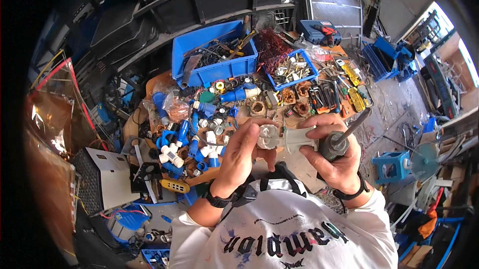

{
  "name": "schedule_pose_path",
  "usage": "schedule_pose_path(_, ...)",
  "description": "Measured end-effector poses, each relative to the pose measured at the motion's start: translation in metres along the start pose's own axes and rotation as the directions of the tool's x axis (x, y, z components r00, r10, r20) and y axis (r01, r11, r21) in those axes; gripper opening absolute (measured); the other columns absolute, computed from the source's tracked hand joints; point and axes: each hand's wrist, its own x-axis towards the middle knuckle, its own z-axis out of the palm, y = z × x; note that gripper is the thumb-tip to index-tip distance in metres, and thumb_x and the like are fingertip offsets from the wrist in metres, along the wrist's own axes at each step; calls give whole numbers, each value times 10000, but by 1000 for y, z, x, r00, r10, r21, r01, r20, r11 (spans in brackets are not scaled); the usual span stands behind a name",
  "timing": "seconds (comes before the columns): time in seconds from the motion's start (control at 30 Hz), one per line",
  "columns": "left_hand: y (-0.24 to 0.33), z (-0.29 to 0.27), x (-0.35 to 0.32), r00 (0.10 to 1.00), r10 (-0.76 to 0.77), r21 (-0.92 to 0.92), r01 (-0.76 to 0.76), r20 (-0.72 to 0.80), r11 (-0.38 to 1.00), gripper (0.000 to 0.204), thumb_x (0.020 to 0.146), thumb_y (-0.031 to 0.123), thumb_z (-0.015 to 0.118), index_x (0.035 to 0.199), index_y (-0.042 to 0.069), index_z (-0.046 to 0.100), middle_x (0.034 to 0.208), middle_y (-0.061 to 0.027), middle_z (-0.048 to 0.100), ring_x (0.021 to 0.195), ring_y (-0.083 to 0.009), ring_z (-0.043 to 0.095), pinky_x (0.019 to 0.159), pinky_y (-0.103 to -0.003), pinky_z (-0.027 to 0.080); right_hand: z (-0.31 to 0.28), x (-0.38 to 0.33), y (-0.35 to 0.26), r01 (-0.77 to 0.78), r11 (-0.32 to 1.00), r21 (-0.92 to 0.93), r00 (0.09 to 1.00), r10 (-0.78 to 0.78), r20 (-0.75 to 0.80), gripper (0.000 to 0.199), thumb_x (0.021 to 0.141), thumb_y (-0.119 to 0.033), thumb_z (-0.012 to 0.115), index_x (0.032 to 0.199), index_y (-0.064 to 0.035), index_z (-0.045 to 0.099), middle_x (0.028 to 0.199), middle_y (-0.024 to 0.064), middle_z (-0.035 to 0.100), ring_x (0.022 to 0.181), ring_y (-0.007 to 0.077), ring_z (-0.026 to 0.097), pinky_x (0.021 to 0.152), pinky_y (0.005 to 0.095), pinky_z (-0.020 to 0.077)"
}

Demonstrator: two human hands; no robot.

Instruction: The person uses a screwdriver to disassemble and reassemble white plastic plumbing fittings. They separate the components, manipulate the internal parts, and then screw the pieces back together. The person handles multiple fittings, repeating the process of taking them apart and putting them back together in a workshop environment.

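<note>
Fitting (289, 139): white plastic, held between both hands above the bench (304, 169).
Left hand (244, 154): fingers closed on its grey end.
Right hand (337, 156): fingers wrapped round a screwdriver (344, 136).

Fitting (287, 138): white plastic body with a greyish, ribbed round end at its left; lies roughly horizontal, held in the air above the cluttered counter (304, 166).
Tool (344, 136): dark, rounded handle with a slim metal shank slanting up to the right, probably a screwdriver.
</note>
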Motion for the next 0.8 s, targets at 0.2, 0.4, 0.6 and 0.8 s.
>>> schedule_pose_path(0.2,-5,27,10,998,15,79,-10,-60,997,478,1015,419,319,1138,0,515,830,-82,611,518,-127,557,407,-230,437,-25,16,-2,114,982,-152,990,-100,99,318,681,38,749,963,2,606,1014,156,615,906,279,625,762,353,502)
schedule_pose_path(0.4,-19,67,30,973,192,157,-171,-131,973,415,1016,382,356,1127,20,527,780,-20,574,484,-56,485,424,-201,365,-56,20,0,93,989,-113,995,-87,56,314,689,42,740,970,-7,608,1010,156,629,908,273,632,764,345,504)
schedule_pose_path(0.6,-33,108,50,955,192,174,-155,-224,972,428,1013,404,362,1081,35,568,710,8,558,446,-35,449,386,-191,314,-99,13,10,88,995,-37,994,-85,62,308,698,48,734,971,-11,602,1028,149,633,924,272,636,777,345,507)
schedule_pose_path(0.8,-45,140,64,955,131,240,-66,-265,968,492,1022,420,310,1066,11,580,689,-14,552,442,-43,395,383,-191,285,-138,14,28,205,977,53,969,-210,130,306,689,83,728,941,-18,587,1063,156,628,984,277,630,818,346,514)
